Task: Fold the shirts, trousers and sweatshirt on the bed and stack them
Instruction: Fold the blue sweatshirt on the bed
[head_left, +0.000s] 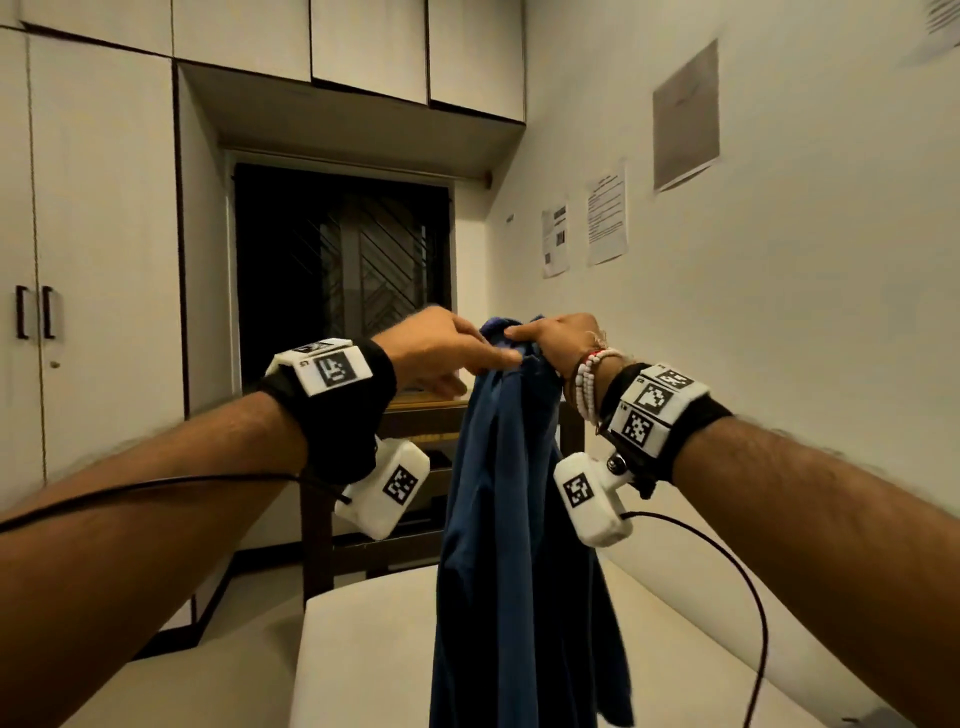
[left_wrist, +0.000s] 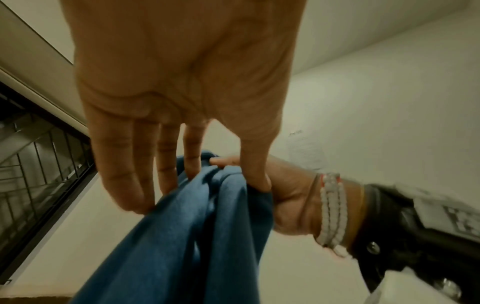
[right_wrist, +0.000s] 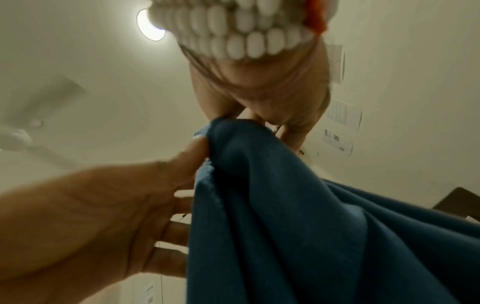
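A dark blue garment (head_left: 519, 519) hangs in a long bunch in front of me, its lower end reaching down past the pale bed (head_left: 363, 649). My right hand (head_left: 540, 343) grips its gathered top edge at chest height. In the right wrist view the blue cloth (right_wrist: 298, 216) bulges out of that fist (right_wrist: 259, 115). My left hand (head_left: 483, 364) is right beside it. Its straight fingers (left_wrist: 145, 185) lie along one side of the cloth (left_wrist: 194, 236), and the thumb (left_wrist: 257, 174) presses the fold against my right hand (left_wrist: 285, 195). No other clothes are in view.
A dark wooden shelf unit (head_left: 395, 431) stands behind the garment at the foot of the bed. A white wardrobe (head_left: 104, 260) fills the left, a dark window (head_left: 343, 270) the middle. Papers (head_left: 605, 218) hang on the right wall. A black cable (head_left: 727, 561) loops over the bed.
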